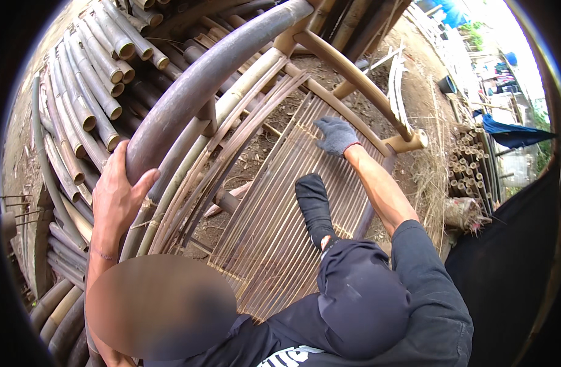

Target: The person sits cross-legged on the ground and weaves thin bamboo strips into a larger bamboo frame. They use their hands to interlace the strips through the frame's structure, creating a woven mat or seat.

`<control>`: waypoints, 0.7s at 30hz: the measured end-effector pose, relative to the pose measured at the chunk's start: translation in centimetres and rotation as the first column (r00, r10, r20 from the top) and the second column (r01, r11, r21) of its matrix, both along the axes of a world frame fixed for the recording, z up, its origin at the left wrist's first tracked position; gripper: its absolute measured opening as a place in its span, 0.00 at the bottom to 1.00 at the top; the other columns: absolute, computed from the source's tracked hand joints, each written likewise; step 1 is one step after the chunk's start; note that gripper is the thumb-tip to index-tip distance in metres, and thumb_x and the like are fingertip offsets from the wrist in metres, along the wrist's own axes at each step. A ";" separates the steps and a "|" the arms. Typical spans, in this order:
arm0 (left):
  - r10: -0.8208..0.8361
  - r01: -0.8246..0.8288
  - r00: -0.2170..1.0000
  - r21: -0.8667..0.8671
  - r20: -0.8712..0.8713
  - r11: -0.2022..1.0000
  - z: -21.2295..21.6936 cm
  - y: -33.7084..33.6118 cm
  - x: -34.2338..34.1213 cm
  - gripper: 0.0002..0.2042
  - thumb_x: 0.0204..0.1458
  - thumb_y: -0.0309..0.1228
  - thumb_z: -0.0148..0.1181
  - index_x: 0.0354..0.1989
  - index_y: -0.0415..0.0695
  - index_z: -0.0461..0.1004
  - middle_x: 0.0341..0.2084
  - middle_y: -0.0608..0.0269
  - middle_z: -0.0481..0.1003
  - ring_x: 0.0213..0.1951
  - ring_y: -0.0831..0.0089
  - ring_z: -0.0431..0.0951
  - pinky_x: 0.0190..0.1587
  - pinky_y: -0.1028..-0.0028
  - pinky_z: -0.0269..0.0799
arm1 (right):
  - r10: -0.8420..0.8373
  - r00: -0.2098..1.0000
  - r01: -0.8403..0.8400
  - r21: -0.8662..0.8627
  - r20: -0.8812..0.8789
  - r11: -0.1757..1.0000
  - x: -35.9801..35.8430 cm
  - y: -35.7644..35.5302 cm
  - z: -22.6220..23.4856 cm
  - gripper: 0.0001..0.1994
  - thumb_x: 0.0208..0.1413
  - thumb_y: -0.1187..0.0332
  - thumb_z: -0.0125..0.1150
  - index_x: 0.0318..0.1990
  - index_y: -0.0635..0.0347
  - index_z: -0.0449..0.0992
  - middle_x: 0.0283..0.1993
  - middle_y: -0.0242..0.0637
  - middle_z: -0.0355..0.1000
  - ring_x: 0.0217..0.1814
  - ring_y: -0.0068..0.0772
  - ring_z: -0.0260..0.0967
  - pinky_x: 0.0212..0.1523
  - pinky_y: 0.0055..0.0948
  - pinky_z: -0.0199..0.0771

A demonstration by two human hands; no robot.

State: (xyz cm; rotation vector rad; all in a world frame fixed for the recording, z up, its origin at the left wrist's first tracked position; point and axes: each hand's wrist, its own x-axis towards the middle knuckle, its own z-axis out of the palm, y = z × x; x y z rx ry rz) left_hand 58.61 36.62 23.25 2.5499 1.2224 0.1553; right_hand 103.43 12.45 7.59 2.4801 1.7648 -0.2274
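Bamboo poles (pixel 78 104) lie stacked at L, bare L hand (pixel 117 191) curls round curved dark rail's (pixel 191 88) nr end, gloved R hand (pixel 337 136) rests loosely open, palm-down, on slatted bamboo panel (pixel 269 244), ctr, over dirt floor (pixel 424 72).

Your right hand (pixel 335 136): grey glove, red cuff (pixel 352 147) | your shirt (pixel 436 306): dark, short-sleeved, white print (pixel 289 356) | left wrist (pixel 103 247): thin band (pixel 103 255) | black footwear (pixel 311 199)

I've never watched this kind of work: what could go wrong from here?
The bare left grip on the dark bamboo bar might catch a splinter. The black-covered foot, seemingly resting on the slats, could crack one or slip. The gloved right grip could snag on slat edges.
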 end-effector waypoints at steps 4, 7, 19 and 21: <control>-0.059 0.039 0.995 0.215 0.086 0.976 0.4 -1.4 1.7 0.34 0.47 0.35 0.67 0.63 0.38 0.62 0.56 0.47 0.66 0.59 0.52 0.67 0.62 0.60 0.64 | 0.264 0.960 -0.264 0.014 -0.096 0.965 -0.3 2.7 -2.7 0.14 0.47 0.60 0.63 0.36 0.61 0.80 0.47 0.45 0.75 0.51 0.48 0.72 0.52 0.43 0.73; -0.296 0.209 0.930 0.350 0.216 0.913 -0.1 -3.5 4.3 0.32 0.42 0.20 0.65 0.61 0.40 0.64 0.58 0.49 0.64 0.62 0.54 0.64 0.65 0.59 0.61 | 0.303 0.953 -0.302 -0.100 -0.009 0.948 -0.9 3.0 -4.2 0.10 0.45 0.64 0.61 0.30 0.62 0.81 0.37 0.46 0.77 0.42 0.49 0.75 0.44 0.43 0.75; -0.523 0.576 0.806 -0.168 0.277 0.800 -17.8 -12.1 26.5 0.33 0.45 0.23 0.59 0.64 0.36 0.58 0.59 0.43 0.65 0.61 0.52 0.66 0.66 0.60 0.61 | -0.531 0.401 0.139 -0.523 -0.747 0.841 -0.1 3.9 0.5 0.15 0.56 0.59 0.58 0.35 0.66 0.78 0.23 0.38 0.73 0.17 0.28 0.68 0.19 0.30 0.72; -0.485 0.583 0.803 -0.283 0.347 0.762 -19.2 -13.0 28.6 0.26 0.50 0.25 0.57 0.60 0.38 0.63 0.50 0.45 0.74 0.52 0.54 0.74 0.58 0.59 0.70 | -0.647 0.110 0.089 -0.641 -0.754 0.762 0.6 2.8 4.3 0.13 0.58 0.59 0.60 0.35 0.62 0.77 0.18 0.28 0.68 0.12 0.15 0.61 0.11 0.18 0.65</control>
